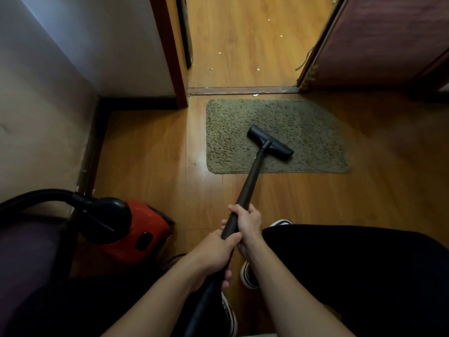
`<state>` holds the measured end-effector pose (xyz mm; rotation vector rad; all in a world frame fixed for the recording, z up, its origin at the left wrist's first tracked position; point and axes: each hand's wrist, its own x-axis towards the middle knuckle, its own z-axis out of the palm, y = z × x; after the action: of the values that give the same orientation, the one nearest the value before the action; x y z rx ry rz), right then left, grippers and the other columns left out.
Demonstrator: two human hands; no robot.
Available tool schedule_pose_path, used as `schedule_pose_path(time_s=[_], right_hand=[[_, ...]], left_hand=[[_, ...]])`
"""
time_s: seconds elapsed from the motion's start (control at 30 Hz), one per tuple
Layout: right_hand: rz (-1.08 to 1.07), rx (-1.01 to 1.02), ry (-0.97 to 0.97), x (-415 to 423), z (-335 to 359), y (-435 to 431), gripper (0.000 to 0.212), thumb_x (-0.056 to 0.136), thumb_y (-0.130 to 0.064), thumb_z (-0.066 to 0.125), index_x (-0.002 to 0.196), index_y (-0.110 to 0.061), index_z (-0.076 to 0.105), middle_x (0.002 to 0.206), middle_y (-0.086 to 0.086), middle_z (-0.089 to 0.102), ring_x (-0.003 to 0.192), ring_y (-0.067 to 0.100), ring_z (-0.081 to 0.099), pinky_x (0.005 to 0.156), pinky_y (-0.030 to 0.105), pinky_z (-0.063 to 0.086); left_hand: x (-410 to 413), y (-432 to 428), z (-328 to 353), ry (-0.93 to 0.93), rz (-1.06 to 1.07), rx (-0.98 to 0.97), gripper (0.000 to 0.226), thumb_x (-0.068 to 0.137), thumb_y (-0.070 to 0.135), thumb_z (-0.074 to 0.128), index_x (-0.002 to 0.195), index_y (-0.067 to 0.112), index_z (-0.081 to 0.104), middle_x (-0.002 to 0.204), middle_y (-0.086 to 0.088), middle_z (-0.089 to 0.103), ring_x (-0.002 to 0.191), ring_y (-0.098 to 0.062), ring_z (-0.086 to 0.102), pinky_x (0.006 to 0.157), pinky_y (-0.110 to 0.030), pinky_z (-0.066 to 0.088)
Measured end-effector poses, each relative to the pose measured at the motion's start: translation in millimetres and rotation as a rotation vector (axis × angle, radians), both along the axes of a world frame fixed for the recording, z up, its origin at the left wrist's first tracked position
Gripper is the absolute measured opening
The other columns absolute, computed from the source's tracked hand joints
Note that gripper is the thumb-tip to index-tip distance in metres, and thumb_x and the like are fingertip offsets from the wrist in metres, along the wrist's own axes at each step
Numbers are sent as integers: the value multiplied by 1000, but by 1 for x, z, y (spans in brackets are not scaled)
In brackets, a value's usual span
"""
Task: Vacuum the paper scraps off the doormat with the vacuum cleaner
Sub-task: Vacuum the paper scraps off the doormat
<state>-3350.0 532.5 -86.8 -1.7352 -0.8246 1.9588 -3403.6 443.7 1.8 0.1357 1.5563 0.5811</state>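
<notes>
Doormat (303, 132), olive and shaggy, lies on the wooden floor (150, 152) just before the door threshold (243, 90). Vacuum cleaner body (136, 229), red and black, stands at the left beside the wall, its hose (36, 198) arching off to the left. Black wand (252, 176) slants from the hands to the floor nozzle (270, 143), which rests on the mat's middle. Left hand (213, 256) and right hand (247, 222) each wrap the wand in a closed grip, right ahead of left. Paper scraps: one (255, 157) on the mat beside the wand, others (258, 69) on the floor beyond the threshold.

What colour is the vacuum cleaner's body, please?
Red-orange, with a black top, on the vacuum cleaner's body in the head view.
</notes>
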Motion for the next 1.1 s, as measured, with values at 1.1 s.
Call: schedule_pose_path(time_s=[1.1], right_hand=[[-6,1,15,7,1,20,14,93,0,66,95,-6,53,67,13,55,37,19,61,36,25,49]], left_hand=[[4,26,4,-5,-47,-20,27,103,45,43,125,31,37,56,-5,53,39,-13,51,41,-25,47]])
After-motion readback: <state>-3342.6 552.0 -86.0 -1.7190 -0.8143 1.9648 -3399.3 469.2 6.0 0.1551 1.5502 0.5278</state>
